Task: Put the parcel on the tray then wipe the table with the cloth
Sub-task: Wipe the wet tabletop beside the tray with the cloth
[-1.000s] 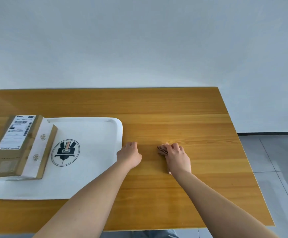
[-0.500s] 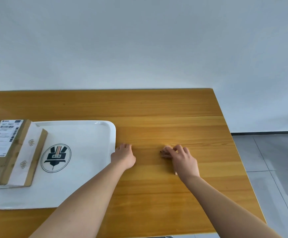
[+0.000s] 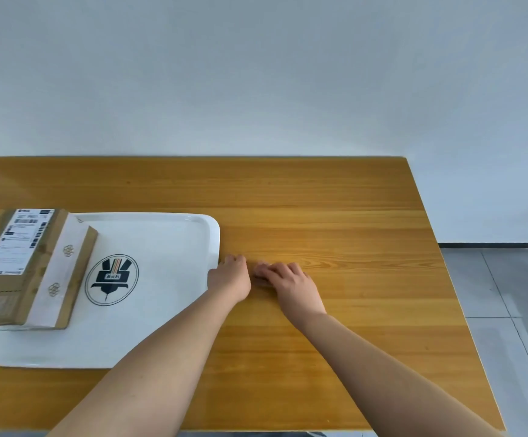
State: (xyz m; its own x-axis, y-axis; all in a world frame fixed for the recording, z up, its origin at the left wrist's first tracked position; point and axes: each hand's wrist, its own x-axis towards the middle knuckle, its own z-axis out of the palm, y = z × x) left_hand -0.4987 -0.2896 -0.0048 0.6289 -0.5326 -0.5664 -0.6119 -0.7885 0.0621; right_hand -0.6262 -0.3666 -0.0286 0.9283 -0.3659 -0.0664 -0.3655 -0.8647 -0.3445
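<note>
Right hand point(image 3: 291, 283), fingers curled over the barely visible cloth point(image 3: 260, 275), has slid it leftward to just beside the loosely closed, empty left hand point(image 3: 229, 279) touching the tray point(image 3: 214, 234) edge, so wiping proceeds; parcel point(image 3: 20, 266) sits on tray's far-left side.

I am getting one view only, head-worn, looking forward and down from the table's point(image 3: 319, 342) near edge toward its far edge and the wall point(image 3: 256, 74), close over both forearms, floor point(image 3: 508, 294) showing at right.
</note>
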